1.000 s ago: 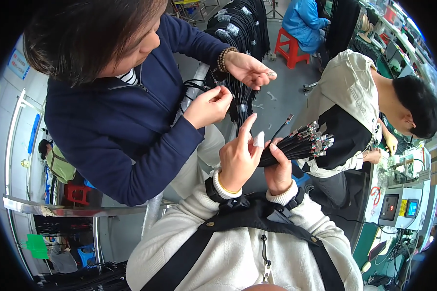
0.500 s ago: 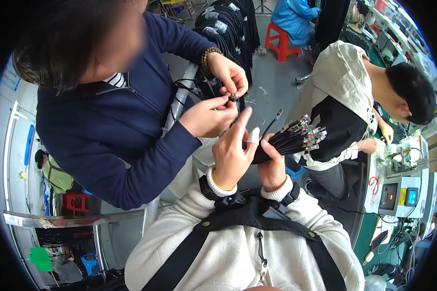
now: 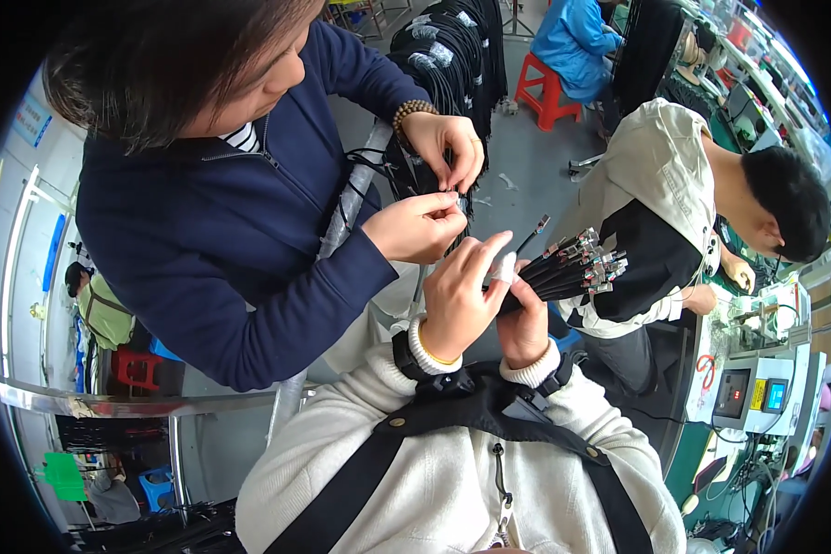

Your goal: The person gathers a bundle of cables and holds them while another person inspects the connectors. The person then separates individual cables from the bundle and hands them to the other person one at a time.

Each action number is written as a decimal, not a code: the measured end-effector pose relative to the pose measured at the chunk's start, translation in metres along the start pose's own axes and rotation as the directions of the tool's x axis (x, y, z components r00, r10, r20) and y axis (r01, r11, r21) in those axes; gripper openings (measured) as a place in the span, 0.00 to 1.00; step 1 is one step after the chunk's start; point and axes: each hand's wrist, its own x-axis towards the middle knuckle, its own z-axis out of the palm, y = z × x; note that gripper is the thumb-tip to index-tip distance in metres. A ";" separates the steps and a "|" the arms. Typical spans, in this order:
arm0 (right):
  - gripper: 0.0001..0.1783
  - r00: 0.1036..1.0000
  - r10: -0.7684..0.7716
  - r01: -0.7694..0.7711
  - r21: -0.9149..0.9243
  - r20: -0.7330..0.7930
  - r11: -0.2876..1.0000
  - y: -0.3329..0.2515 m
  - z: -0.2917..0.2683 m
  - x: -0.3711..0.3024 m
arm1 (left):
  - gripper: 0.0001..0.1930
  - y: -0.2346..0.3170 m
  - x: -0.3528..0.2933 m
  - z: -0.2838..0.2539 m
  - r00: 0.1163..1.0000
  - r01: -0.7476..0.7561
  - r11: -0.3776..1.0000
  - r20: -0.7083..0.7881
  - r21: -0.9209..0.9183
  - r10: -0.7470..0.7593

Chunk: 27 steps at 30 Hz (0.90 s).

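My right hand is closed round a bundle of black cables. Their silver metal connectors fan out to the right. One cable stands apart from the bundle, its metal tip pointing up. My left hand is beside the bundle's left end, index finger stretched out and apart from a digit wrapped in white tape. I see nothing held between those two; its other fingers are partly hidden. Just beyond, a co-worker's hands pinch a small cable end.
The co-worker in a navy jacket stands close at left, by a wrapped rail. Black cables hang behind. At right another person in a beige top bends over a bench with a boxy machine. A red stool stands farther off.
My left index finger has bent down toward the taped digit and the cables. My view has shifted slightly. The co-worker's upper hand has turned a little; the bundle stays in my right hand.
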 end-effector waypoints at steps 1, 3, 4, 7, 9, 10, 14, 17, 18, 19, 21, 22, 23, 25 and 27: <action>0.08 1.000 -0.010 0.010 -0.006 0.027 1.000 0.000 0.000 0.000 | 0.15 0.001 0.000 0.000 1.000 -0.004 0.999 -0.027 -0.032 0.003; 0.08 0.997 -0.029 0.031 -0.018 0.078 0.999 0.001 0.000 0.000 | 0.14 0.000 -0.002 -0.001 0.997 0.033 0.996 -0.063 -0.083 -0.038; 0.08 0.997 -0.031 0.032 -0.020 0.073 0.999 0.002 -0.002 0.001 | 0.13 0.000 -0.004 -0.002 0.992 0.069 0.989 -0.093 -0.132 -0.082; 0.07 0.999 0.041 -0.041 0.003 -0.035 0.999 0.007 -0.006 0.003 | 0.11 0.002 -0.005 -0.003 0.994 0.058 0.985 -0.082 -0.160 -0.072; 0.07 0.998 0.052 -0.052 0.006 -0.017 0.999 0.004 -0.006 0.003 | 0.10 0.004 -0.001 -0.005 0.999 -0.047 0.992 -0.009 -0.113 0.047; 0.07 0.998 0.061 -0.062 0.010 0.005 0.998 0.002 -0.006 0.003 | 0.10 0.004 0.000 -0.005 0.999 -0.046 0.993 -0.011 -0.109 0.046; 0.07 0.997 0.079 -0.079 0.001 0.013 0.997 0.005 -0.009 0.004 | 0.09 0.002 0.000 -0.003 0.999 -0.048 0.997 -0.017 -0.065 0.047; 0.07 0.997 0.074 -0.074 -0.005 0.001 0.997 0.003 -0.008 0.004 | 0.08 0.004 -0.002 -0.002 0.999 -0.018 0.999 0.036 -0.043 0.019; 0.07 0.997 0.071 -0.071 -0.005 -0.004 0.997 0.001 -0.006 0.003 | 0.08 0.005 0.000 -0.001 0.999 -0.021 0.999 0.036 -0.045 0.022; 0.07 0.998 0.068 -0.068 -0.007 -0.013 0.998 0.000 -0.005 0.002 | 0.09 0.007 0.001 0.001 1.000 0.014 0.999 0.013 -0.030 -0.013; 0.08 0.998 0.055 -0.055 -0.014 -0.010 0.998 0.004 -0.008 0.003 | 0.10 0.009 0.005 0.005 0.996 0.084 0.997 -0.037 -0.003 -0.084; 0.09 0.999 0.046 -0.046 -0.019 -0.003 0.999 0.006 -0.010 0.003 | 0.10 0.009 0.005 0.006 0.996 0.084 0.996 -0.035 -0.009 -0.084; 0.10 0.999 0.037 -0.037 -0.024 0.006 0.999 0.008 -0.011 0.004 | 0.10 0.009 0.006 0.007 0.995 0.099 0.995 0.001 0.013 -0.099; 0.11 0.999 0.044 -0.044 -0.043 -0.005 0.998 0.009 -0.014 0.002 | 0.12 0.008 0.007 0.010 0.989 0.130 0.989 0.061 0.067 -0.134; 0.14 0.998 0.055 -0.057 -0.069 -0.030 0.996 0.008 -0.016 0.000 | 0.14 0.010 0.009 0.016 0.991 0.102 0.993 0.081 0.056 -0.106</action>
